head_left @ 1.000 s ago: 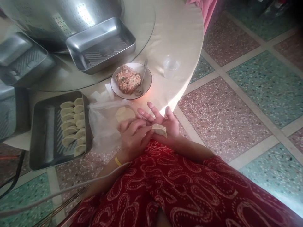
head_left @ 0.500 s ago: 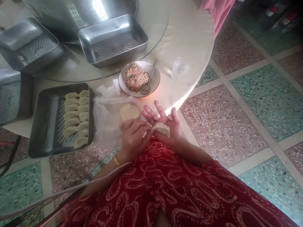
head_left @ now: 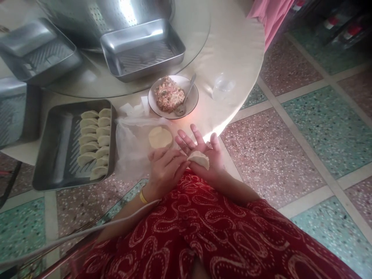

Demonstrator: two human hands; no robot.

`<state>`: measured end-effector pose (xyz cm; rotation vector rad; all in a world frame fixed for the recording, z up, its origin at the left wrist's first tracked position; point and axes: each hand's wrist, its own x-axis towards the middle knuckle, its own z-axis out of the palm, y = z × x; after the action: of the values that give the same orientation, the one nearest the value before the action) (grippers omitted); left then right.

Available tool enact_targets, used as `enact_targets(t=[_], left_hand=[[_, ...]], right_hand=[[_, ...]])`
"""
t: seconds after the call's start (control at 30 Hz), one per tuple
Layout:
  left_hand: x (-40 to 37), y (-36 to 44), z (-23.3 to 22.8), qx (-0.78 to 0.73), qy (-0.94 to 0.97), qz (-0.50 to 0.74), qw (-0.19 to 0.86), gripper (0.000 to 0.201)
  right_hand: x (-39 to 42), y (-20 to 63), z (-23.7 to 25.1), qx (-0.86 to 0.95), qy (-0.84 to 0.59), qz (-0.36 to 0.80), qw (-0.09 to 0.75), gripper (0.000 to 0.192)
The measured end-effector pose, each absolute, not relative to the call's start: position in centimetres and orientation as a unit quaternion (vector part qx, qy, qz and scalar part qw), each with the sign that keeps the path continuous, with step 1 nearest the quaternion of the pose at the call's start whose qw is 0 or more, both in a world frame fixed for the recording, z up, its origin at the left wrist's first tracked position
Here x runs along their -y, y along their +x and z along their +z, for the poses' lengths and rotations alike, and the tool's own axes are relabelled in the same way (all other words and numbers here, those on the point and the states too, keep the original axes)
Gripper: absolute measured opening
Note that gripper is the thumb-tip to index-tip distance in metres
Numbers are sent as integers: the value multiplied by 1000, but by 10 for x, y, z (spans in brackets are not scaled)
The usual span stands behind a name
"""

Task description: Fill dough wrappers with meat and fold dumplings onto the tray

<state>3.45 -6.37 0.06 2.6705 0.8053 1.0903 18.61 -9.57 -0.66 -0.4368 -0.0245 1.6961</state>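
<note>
A folded dumpling (head_left: 198, 159) sits between both hands at the desk's near edge, above a red patterned lap.

The dumpling lies on the open palm of the right hand (head_left: 205, 157), whose fingers are spread wide and not curled round it. The left hand (head_left: 164, 169) has its grip narrowed onto the dumpling's left end, thumb and fingertips pinching the seam. Just beyond the hands, a round wrapper (head_left: 159, 137) rests on a clear plastic bag (head_left: 130, 149). To the left, a metal tray (head_left: 55, 155) carries two rows of finished dumplings (head_left: 93, 144). Farther up the desk (head_left: 232, 50) stands a bowl of filling (head_left: 169, 95) with a spoon (head_left: 184, 100) in it, near a clear cup (head_left: 222, 86).
</note>
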Motion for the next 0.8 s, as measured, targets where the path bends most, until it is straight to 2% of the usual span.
enact_targets(t=[0.17, 0.3, 0.5, 0.63, 0.8], left_hand=[[63, 33, 4, -287, 885, 362, 56, 18], [63, 36, 7, -274, 891, 356, 65, 4], [67, 38, 11, -256, 895, 365, 27, 4], [68, 33, 13, -266, 897, 353, 27, 17], [67, 36, 19, -245, 913, 323, 49, 11]], right_hand=[[97, 186, -5, 7, -196, 748, 634, 59], [97, 184, -3, 15, -205, 748, 631, 60], [99, 184, -4, 24, -196, 752, 629, 62], [99, 184, -5, 24, -199, 760, 619, 62], [102, 183, -8, 13, -176, 782, 598, 60]])
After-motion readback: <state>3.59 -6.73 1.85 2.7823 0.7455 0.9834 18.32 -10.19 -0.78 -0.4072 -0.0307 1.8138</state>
